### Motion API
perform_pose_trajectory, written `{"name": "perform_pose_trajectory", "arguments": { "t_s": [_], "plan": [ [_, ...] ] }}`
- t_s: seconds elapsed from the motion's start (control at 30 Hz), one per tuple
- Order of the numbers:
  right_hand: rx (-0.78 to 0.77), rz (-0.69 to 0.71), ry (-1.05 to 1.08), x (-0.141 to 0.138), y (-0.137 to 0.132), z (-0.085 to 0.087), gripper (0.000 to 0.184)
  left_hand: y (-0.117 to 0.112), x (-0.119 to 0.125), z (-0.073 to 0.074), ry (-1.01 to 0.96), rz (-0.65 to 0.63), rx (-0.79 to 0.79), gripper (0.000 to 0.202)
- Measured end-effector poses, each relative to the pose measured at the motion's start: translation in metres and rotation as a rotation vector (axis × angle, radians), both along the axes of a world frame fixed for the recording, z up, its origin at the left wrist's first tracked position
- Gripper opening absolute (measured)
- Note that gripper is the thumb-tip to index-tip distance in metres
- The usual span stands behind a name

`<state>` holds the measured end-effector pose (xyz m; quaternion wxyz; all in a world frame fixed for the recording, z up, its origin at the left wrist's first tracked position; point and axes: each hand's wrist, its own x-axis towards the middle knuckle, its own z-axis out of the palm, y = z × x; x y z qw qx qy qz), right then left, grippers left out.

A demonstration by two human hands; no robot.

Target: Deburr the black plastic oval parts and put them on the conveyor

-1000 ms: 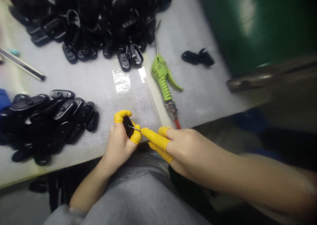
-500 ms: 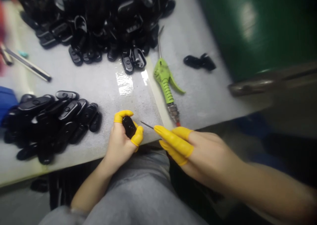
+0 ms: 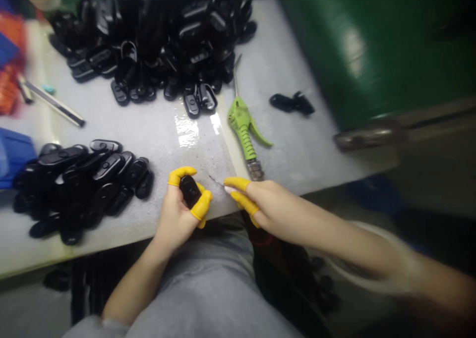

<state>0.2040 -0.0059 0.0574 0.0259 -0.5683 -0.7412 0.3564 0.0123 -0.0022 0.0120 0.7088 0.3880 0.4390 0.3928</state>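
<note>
My left hand [image 3: 174, 209] is shut on a small black plastic oval part [image 3: 190, 191], its fingers in yellow finger cots. My right hand [image 3: 264, 199] pinches a thin metal pick [image 3: 217, 181] between yellow-cotted fingertips. The pick's tip stands just right of the black part, with a small gap between them. The nearest pile of similar black parts [image 3: 89, 184] lies left of my left hand, and a green air blow gun [image 3: 242, 122] lies beyond my right hand.
A larger heap of black parts [image 3: 156, 45] fills the back of the white work table [image 3: 159, 209]. A few parts [image 3: 292, 103] lie right of the blow gun. A green machine housing [image 3: 372, 40] rises at right, and a blue object [image 3: 13, 157] sits at far left.
The pick has come away from the black part, and my right hand has drawn back to the right. The view has shifted slightly.
</note>
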Motion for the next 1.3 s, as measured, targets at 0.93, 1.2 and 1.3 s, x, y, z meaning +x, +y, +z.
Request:
{"name": "perform_pose_trajectory", "arguments": {
  "t_s": [0.93,1.2,1.3],
  "plan": [
    [0.870,0.478,-0.314,-0.014,-0.016,0.037,0.029,-0.002,-0.001,-0.001,-0.073,-0.048,0.022,0.036],
    [0.807,0.577,-0.285,-0.010,-0.006,0.037,0.027,-0.004,-0.004,-0.002,0.001,-0.092,0.034,0.035],
    [0.779,0.566,-0.283,-0.013,-0.009,0.036,0.028,-0.005,-0.005,-0.003,0.035,-0.095,0.068,0.034]
  ]
}}
